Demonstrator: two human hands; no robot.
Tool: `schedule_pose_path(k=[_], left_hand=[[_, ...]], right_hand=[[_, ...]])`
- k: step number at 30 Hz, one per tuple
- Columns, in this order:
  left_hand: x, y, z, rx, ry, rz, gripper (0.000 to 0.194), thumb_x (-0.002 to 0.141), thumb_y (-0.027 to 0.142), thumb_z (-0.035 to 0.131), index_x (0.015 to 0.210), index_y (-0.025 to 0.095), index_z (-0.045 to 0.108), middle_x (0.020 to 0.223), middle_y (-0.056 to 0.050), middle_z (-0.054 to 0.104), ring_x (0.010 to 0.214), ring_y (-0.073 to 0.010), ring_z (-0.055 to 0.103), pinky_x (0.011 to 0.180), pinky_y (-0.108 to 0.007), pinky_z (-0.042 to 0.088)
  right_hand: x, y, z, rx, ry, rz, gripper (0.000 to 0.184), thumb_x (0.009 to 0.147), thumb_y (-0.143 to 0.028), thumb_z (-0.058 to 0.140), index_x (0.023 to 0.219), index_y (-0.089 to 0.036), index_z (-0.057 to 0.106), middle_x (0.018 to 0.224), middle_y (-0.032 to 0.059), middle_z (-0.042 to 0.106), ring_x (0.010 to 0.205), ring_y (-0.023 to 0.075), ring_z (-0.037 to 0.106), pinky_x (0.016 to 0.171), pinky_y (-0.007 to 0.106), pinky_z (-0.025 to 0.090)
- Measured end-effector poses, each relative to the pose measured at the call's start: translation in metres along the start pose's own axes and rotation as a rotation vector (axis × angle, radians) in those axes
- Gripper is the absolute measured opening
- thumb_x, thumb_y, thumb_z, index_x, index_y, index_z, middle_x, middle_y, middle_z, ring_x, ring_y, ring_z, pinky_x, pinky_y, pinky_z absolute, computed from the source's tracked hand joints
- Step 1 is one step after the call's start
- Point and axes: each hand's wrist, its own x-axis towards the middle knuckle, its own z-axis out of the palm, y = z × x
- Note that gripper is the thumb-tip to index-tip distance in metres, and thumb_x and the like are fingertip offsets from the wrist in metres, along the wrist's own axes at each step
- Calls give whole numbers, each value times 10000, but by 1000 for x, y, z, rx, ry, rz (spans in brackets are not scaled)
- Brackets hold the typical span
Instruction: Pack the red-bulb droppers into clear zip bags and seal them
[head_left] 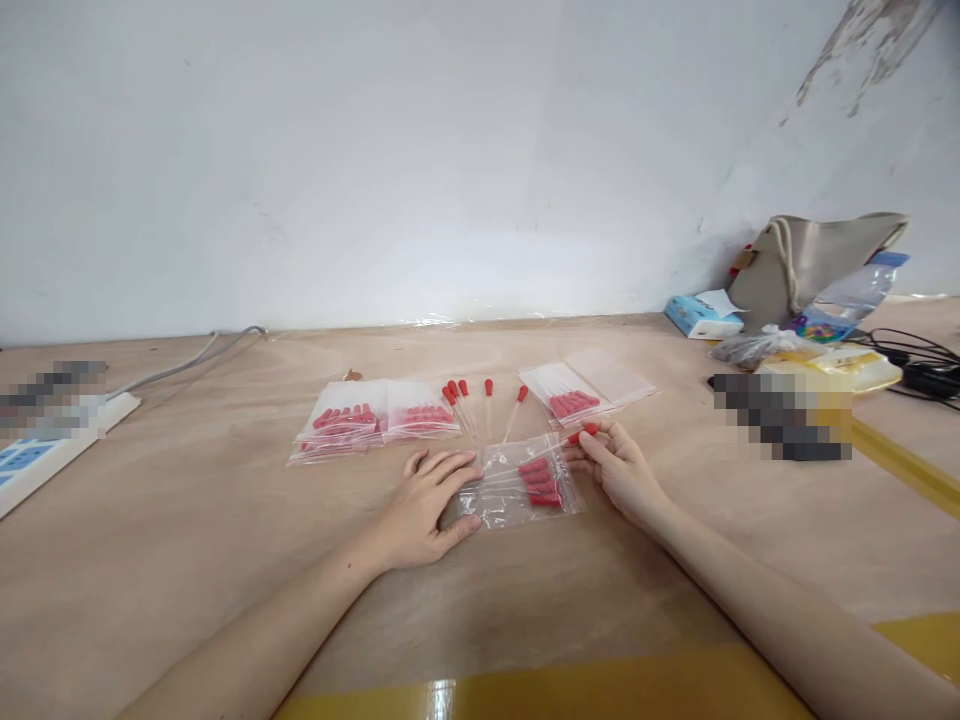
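A clear zip bag [499, 508] lies flat in front of me, with several red-bulbed droppers [541, 484] side by side in it. My left hand [435, 505] rests with fingers spread on the bag's left end. At the bag's right end, my right hand [619, 468] pinches a dropper [583, 433] by its red bulb; its thin clear tube points left over the bag's upper edge. Whether the tube's tip is inside the bag I cannot tell. Just behind the bag, several loose droppers [489, 388] lie with their bulbs pointing away from me.
Filled bags of droppers [341, 415] lie stacked at left, and another filled bag [574, 400] at back right. A power strip [67, 445] stands far left. At right are a tissue box [701, 318], a grey bag [817, 260], a plastic bottle [855, 300] and black cables [930, 370].
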Motion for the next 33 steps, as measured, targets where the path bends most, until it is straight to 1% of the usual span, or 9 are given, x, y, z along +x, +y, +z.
schedule_pose_path(k=[4, 6, 13, 16, 19, 24, 27, 30, 33], left_hand=[[0, 0, 0, 6, 2, -4, 454, 825, 413, 491, 1246, 261, 411, 1354, -57, 377, 1223, -268, 321, 1009, -496, 171], [0, 0, 0, 5, 2, -2, 459, 827, 413, 490, 1251, 261, 403, 1350, -55, 382, 1222, -264, 322, 1008, -490, 172], [1, -1, 1, -10, 21, 12, 514, 827, 393, 487, 1299, 253, 340, 1331, -68, 405, 1206, -269, 336, 999, -479, 185], [1, -1, 1, -10, 21, 14, 510, 827, 386, 486, 1298, 254, 340, 1328, -69, 407, 1205, -269, 334, 999, -482, 179], [2, -1, 2, -15, 23, 15, 515, 828, 388, 484, 1302, 255, 333, 1321, -70, 413, 1202, -266, 337, 999, -481, 179], [2, 0, 1, -17, 26, 16, 529, 827, 392, 484, 1310, 249, 323, 1324, -74, 408, 1206, -266, 330, 1002, -483, 176], [2, 0, 1, -18, 26, 18, 525, 830, 389, 477, 1313, 249, 324, 1327, -77, 405, 1206, -269, 331, 1000, -489, 181], [2, 0, 2, -14, 26, 17, 526, 829, 389, 480, 1314, 249, 332, 1331, -76, 401, 1207, -272, 333, 999, -491, 188], [2, -1, 2, 4, 21, 15, 509, 831, 406, 483, 1305, 269, 356, 1345, -63, 386, 1214, -274, 327, 999, -500, 183]], right_hand=[[-3, -7, -10, -202, -220, 135, 304, 672, -372, 669, 823, -174, 495, 593, -40, 566, 486, 64, 518, 424, 172, 383], [0, -8, -12, -284, -285, 161, 313, 649, -369, 686, 824, -167, 523, 542, -51, 545, 454, 56, 478, 392, 163, 334], [9, -5, -3, -415, -297, 123, 426, 665, -397, 635, 1016, -162, 580, 663, -14, 625, 353, 16, 330, 338, 179, 221], [8, -7, 0, -439, -297, 121, 451, 690, -397, 592, 1068, -155, 557, 597, -35, 597, 325, 16, 302, 329, 182, 212], [8, -7, 1, -440, -314, 119, 421, 715, -390, 559, 1066, -158, 535, 507, -69, 536, 305, 25, 307, 320, 177, 222], [9, -7, 8, -405, -231, 113, 291, 708, -395, 572, 891, -188, 481, 701, -26, 629, 307, 13, 345, 298, 164, 253], [10, -6, 11, -444, -204, 146, 278, 694, -420, 590, 815, -187, 499, 689, -11, 641, 322, 34, 399, 299, 170, 294], [11, -2, 12, -467, -191, 100, 282, 678, -430, 612, 808, -184, 564, 716, 26, 662, 484, 112, 566, 410, 219, 436], [12, 4, 13, -515, -136, 42, 260, 659, -419, 636, 774, -188, 604, 725, 41, 671, 631, 171, 624, 542, 274, 502]])
